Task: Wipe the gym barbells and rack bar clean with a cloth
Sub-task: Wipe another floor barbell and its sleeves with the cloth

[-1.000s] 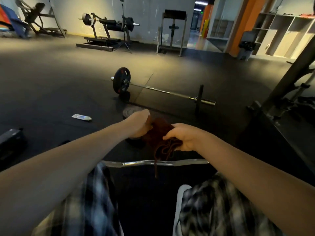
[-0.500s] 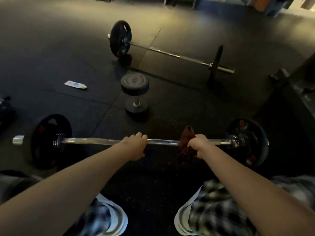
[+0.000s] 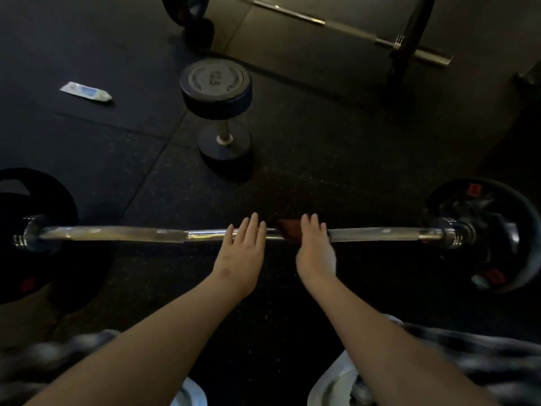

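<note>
Head view, dim, low contrast. Near barbell [image 3: 117, 233] lies across the frame on dark rubber floor [image 3: 322, 159]; it is the landmark for everything below.

Left hand [image 3: 243, 253] sits at the bar's middle, palm down, fingers straight and close together, laid over the shaft, not wrapped.

Right hand [image 3: 314, 250] is just beside it toward the right end, fingers straight, pressing the cloth [image 3: 288, 228] flat on the shaft. The thumb is hidden, so I can't tell if it hooks under.

Cloth is dark red and mostly covered by the right hand. Only a strip shows between the two hands, and its edges are lost against the floor.

Left plate [image 3: 29, 200] on the bar is cut off by the frame edge. Right plate [image 3: 491, 232] is whole but murky, with red marks that are unreadable.

Beyond the bar's middle a dumbbell [image 3: 218, 92] stands on end; the number on its top is too blurred to read. Beyond the bar's left half lies a small white-blue packet [image 3: 86, 92], its label illegible.

Far beyond that, a second barbell [image 3: 322, 23] is cropped by the top edge.

On the near side of the bar are plaid shorts [image 3: 483, 356], motion-blurred, and white shoes [image 3: 333, 382], partly hidden by the forearms.
</note>
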